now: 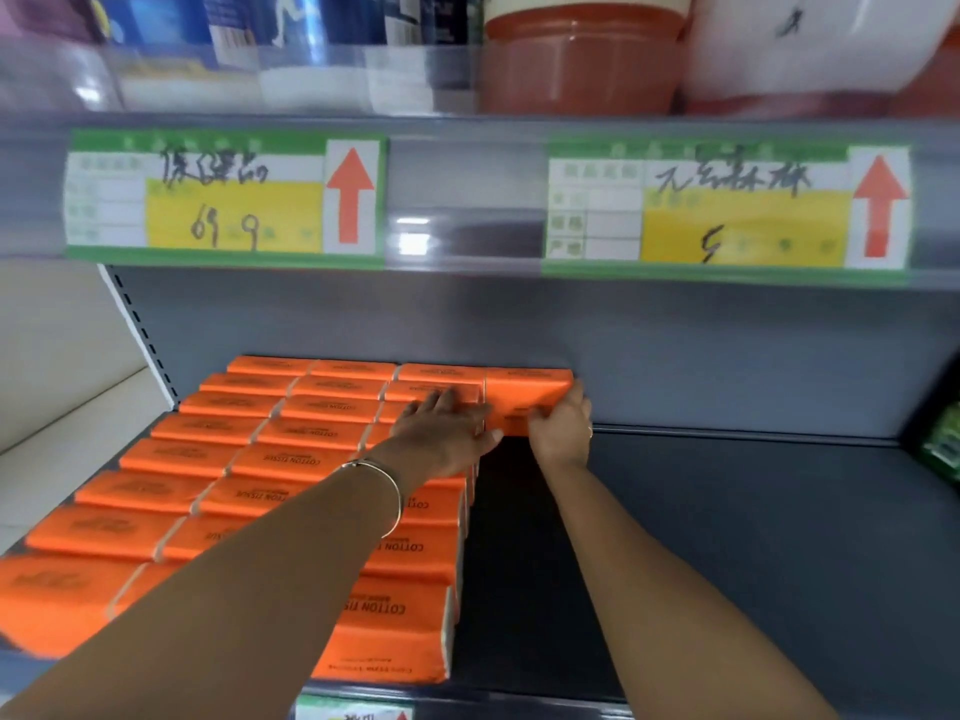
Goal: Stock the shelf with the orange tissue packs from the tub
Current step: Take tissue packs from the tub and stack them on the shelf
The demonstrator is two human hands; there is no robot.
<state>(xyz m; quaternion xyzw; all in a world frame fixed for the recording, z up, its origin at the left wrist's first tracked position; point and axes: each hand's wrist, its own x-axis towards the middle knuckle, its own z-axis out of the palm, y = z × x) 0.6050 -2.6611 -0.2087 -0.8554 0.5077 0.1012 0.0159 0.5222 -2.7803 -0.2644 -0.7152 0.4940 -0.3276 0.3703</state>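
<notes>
On the left, the stocked tissue packs (208, 428) fill three columns running from the shelf lip to the back panel (675, 356). My left grip (447, 433) lies flat on the rear packs of the third column, fingers straight, clamped on nothing, its fingertips reaching the gap beside the new pack (524, 394). That pack sits at the very back, starting a fourth column, touching the third column and close against the back panel. My right grip (563, 431) is closed round its right front corner, thumb on the near face. I judge the step in hand to be seating this pack square. Next I would let go, pull both arms back and fetch another from the tub, which is out of view. The bare shelf (727, 537) in front takes the next packs; a green packet (943, 449) stands far right.
</notes>
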